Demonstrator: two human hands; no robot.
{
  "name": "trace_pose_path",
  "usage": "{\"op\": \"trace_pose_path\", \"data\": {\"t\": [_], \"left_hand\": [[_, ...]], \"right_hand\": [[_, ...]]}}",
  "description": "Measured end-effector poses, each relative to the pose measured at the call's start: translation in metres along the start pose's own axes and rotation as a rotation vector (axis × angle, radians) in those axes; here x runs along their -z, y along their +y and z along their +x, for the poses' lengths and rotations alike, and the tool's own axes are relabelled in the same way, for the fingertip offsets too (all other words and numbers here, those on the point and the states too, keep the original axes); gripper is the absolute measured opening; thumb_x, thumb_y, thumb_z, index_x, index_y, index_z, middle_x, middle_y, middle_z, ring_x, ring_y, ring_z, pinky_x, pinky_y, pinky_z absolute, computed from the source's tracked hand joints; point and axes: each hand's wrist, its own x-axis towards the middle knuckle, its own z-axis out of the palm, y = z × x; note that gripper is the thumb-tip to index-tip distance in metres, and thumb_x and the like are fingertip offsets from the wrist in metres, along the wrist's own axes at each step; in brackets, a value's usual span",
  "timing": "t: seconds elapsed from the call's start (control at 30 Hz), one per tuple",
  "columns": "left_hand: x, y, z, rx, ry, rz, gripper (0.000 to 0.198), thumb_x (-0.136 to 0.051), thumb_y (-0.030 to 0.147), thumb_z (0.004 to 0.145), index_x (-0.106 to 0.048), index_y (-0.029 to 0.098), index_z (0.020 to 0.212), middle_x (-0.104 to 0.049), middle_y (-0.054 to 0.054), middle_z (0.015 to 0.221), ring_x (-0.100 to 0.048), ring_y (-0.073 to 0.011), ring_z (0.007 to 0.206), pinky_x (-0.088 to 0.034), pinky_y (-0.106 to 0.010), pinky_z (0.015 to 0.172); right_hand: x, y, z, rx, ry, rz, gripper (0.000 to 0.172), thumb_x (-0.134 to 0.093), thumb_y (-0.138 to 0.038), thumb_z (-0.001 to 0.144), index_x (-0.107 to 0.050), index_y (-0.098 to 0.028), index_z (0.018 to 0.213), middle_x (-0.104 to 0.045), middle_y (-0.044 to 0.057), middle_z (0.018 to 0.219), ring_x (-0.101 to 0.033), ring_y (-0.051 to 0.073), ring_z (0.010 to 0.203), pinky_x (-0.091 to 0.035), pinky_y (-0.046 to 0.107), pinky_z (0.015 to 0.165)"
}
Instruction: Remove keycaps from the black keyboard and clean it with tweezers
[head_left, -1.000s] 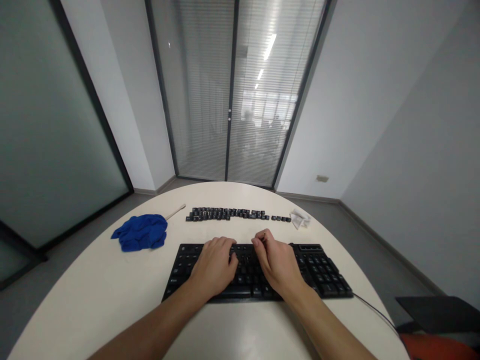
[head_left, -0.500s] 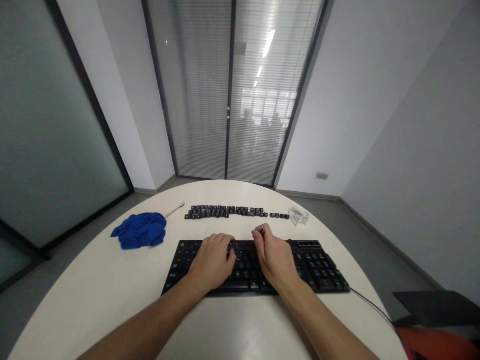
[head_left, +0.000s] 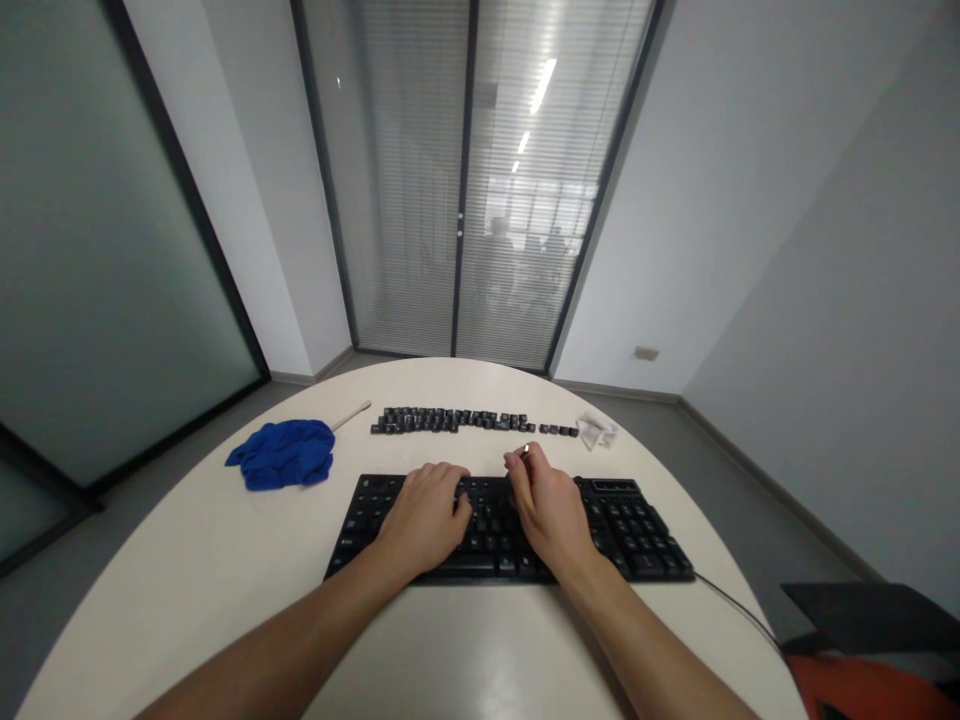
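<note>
A black keyboard (head_left: pixel 637 525) lies on the round white table (head_left: pixel 187 580) in front of me. My left hand (head_left: pixel 424 515) rests palm down on its middle keys, fingers curled a little and holding nothing. My right hand (head_left: pixel 544 505) sits just to the right over the keys, its thumb and forefinger pinched on a small shiny tool (head_left: pixel 527 449) whose tip points up. Beyond the keyboard, several loose black keycaps (head_left: pixel 450 421) lie in a row.
A crumpled blue cloth (head_left: pixel 285 453) lies at the left, a thin pale stick (head_left: pixel 352 414) behind it. A small clear plastic bag (head_left: pixel 598 431) sits right of the keycaps. The keyboard's cable (head_left: pixel 739 610) runs off right toward a dark chair (head_left: pixel 870 620).
Both hands stay on the keyboard. The right hand's pinched fingers shifted slightly over the keys; the view moved a little.
</note>
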Motion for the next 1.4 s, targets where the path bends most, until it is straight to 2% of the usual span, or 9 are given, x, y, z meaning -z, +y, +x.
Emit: {"op": "trace_pose_path", "data": {"t": [0.47, 0.73, 0.93, 1.07, 1.17, 1.4], "left_hand": [[0.005, 0.004, 0.000, 0.004, -0.014, 0.014, 0.029, -0.048, 0.023, 0.089, -0.061, 0.017, 0.114, -0.066, -0.009, 0.110, -0.058, -0.0253, 0.106, -0.041, -0.040, 0.099], [0.003, 0.002, 0.000, -0.014, -0.002, 0.011, 0.028, -0.047, 0.023, 0.089, -0.061, 0.018, 0.114, -0.066, -0.009, 0.110, -0.057, -0.0254, 0.105, -0.042, -0.041, 0.097], [0.003, 0.002, -0.001, -0.017, 0.000, 0.005, 0.027, -0.048, 0.022, 0.089, -0.061, 0.018, 0.112, -0.066, -0.009, 0.109, -0.058, -0.0252, 0.104, -0.042, -0.041, 0.096], [0.002, 0.001, -0.001, -0.025, 0.007, -0.006, 0.025, -0.048, 0.024, 0.091, -0.061, 0.018, 0.110, -0.066, -0.009, 0.110, -0.058, -0.0255, 0.104, -0.043, -0.041, 0.095], [0.002, 0.001, -0.001, -0.027, 0.008, -0.009, 0.024, -0.047, 0.024, 0.091, -0.061, 0.018, 0.109, -0.066, -0.008, 0.109, -0.058, -0.0253, 0.103, -0.043, -0.041, 0.095], [0.004, 0.003, -0.002, -0.003, -0.007, -0.003, 0.027, -0.048, 0.021, 0.088, -0.061, 0.018, 0.111, -0.066, -0.009, 0.111, -0.058, -0.0254, 0.106, -0.042, -0.042, 0.097]], "right_hand": [[-0.004, 0.001, -0.003, 0.067, 0.050, 0.014, 0.031, -0.034, -0.044, 0.100, -0.052, -0.022, 0.086, -0.069, 0.002, 0.066, -0.067, 0.021, 0.057, -0.035, 0.025, 0.054], [-0.008, 0.002, -0.003, 0.111, -0.007, 0.003, 0.029, -0.036, -0.042, 0.100, -0.052, -0.022, 0.087, -0.068, 0.002, 0.065, -0.067, 0.021, 0.059, -0.035, 0.025, 0.056], [-0.001, 0.001, -0.005, 0.271, -0.119, 0.110, 0.025, -0.041, -0.040, 0.099, -0.056, -0.022, 0.089, -0.066, 0.000, 0.069, -0.063, 0.016, 0.060, -0.037, 0.023, 0.058], [-0.003, 0.005, -0.005, 0.361, -0.132, 0.137, 0.027, -0.045, -0.040, 0.098, -0.058, -0.021, 0.085, -0.065, 0.000, 0.070, -0.061, 0.014, 0.063, -0.037, 0.022, 0.061], [-0.006, 0.007, -0.004, 0.338, -0.132, 0.193, 0.028, -0.048, -0.043, 0.097, -0.058, -0.021, 0.082, -0.062, -0.001, 0.069, -0.060, 0.014, 0.064, -0.038, 0.022, 0.062], [-0.009, 0.009, 0.000, 0.152, -0.077, 0.325, 0.029, -0.050, -0.046, 0.095, -0.055, -0.021, 0.080, -0.056, -0.004, 0.063, -0.054, 0.013, 0.058, -0.037, 0.022, 0.059]]}}
